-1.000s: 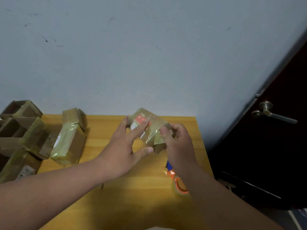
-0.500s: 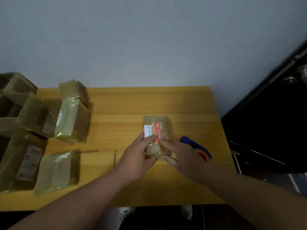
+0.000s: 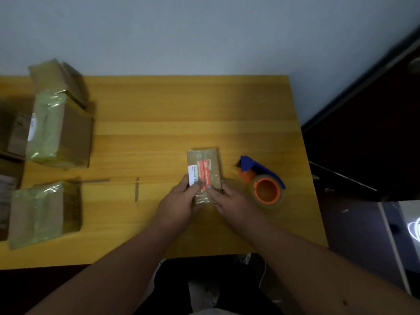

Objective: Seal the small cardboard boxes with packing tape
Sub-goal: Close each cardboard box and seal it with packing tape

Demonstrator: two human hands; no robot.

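Observation:
A small cardboard box (image 3: 208, 165) wrapped in clear tape, with an orange stripe and a white label on top, lies flat on the wooden table (image 3: 159, 123). My left hand (image 3: 179, 203) holds its near left edge, thumb on top. My right hand (image 3: 231, 201) holds the near right edge, thumb pressing the top. A tape dispenser (image 3: 263, 183) with a blue blade guard, orange core and clear roll lies just right of the box.
Several taped cardboard boxes sit along the table's left side: one (image 3: 56, 130) at mid left, one (image 3: 43, 212) near the front edge, one (image 3: 59, 80) at the back. A dark door (image 3: 375, 133) stands to the right. The table's front edge is close to my body.
The box went from held up and tilted in both hands to lying flat on the table. My view has tipped downward, and both hands stay on the box's near end.

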